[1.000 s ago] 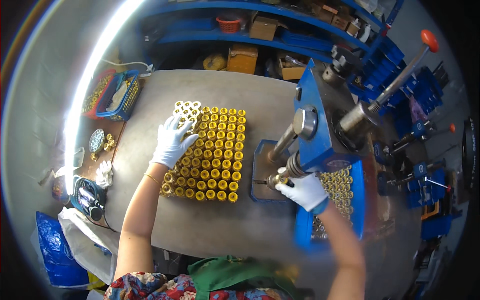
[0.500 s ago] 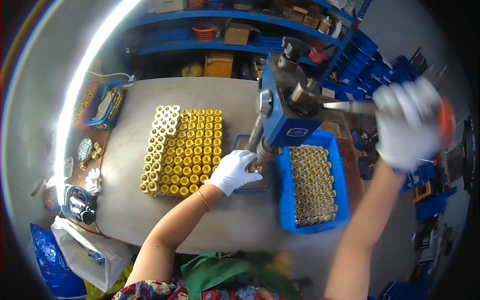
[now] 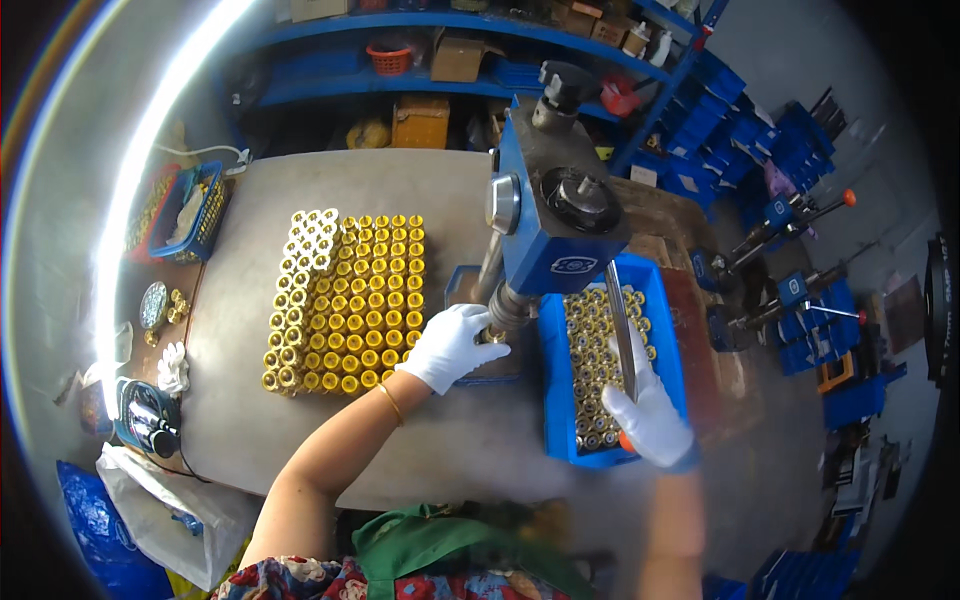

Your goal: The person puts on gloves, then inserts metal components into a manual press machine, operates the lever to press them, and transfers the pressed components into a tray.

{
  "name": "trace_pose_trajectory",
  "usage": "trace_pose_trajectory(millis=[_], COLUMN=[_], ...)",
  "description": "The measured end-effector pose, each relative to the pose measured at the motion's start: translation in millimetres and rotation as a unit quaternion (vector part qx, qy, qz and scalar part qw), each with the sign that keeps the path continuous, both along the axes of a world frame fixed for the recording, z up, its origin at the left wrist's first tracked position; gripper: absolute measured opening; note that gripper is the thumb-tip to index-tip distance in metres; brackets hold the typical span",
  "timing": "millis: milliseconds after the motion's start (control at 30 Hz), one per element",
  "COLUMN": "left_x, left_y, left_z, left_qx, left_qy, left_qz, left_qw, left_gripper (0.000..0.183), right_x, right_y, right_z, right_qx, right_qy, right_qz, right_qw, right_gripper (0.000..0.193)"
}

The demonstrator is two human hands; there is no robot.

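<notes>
A blue hand press point(image 3: 560, 235) stands on the grey table. My left hand point(image 3: 450, 348), in a white glove, reaches under its ram point(image 3: 510, 308). Its fingers close on a small brass cylinder point(image 3: 493, 335), mostly hidden by the fingertips and the ram. My right hand point(image 3: 652, 415), also gloved, is closed around the steel lever point(image 3: 622, 335) near its orange knob point(image 3: 627, 441). The lever slants down over a blue bin point(image 3: 556, 420) filled with rows of brass cylinders. Left of my left hand stands a block of upright brass cylinders point(image 3: 360, 320), paler toward the far left corner.
At the left edge sit a blue basket point(image 3: 205, 235), a loose white glove point(image 3: 172, 368) and a dark appliance point(image 3: 150, 418). Blue shelves point(image 3: 400, 90) run behind the table. More lever presses point(image 3: 785, 290) and blue bins stand at the right.
My right hand has swung the lever from high at the right down toward me, over the bin. My left hand stays at the ram. The whole view has shifted slightly.
</notes>
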State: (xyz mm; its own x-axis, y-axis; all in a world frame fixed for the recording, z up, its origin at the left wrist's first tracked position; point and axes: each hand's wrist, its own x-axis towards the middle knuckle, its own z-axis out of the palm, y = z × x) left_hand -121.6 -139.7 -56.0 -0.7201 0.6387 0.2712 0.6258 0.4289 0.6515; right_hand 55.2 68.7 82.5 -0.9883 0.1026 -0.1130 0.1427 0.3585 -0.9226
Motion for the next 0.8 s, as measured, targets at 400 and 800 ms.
trace_pose_trajectory(millis=[400,800], left_x=[-0.6,-82.5], left_y=[-12.7,-173.4], left_z=[10.1,4.4], left_qx=[0.071,-0.03], left_qy=[-0.033,0.258], left_qz=[0.04,0.292], left_qw=[0.996,0.92], left_gripper=[0.028,0.03], right_x=[-166.7,-213.2], right_y=[33.0,56.3], right_z=[67.2,-136.1], right_qx=[-0.308,0.065], right_qy=[0.225,0.158], right_qz=[0.033,0.077], right_qw=[0.924,0.982], right_gripper=[0.039,0.04])
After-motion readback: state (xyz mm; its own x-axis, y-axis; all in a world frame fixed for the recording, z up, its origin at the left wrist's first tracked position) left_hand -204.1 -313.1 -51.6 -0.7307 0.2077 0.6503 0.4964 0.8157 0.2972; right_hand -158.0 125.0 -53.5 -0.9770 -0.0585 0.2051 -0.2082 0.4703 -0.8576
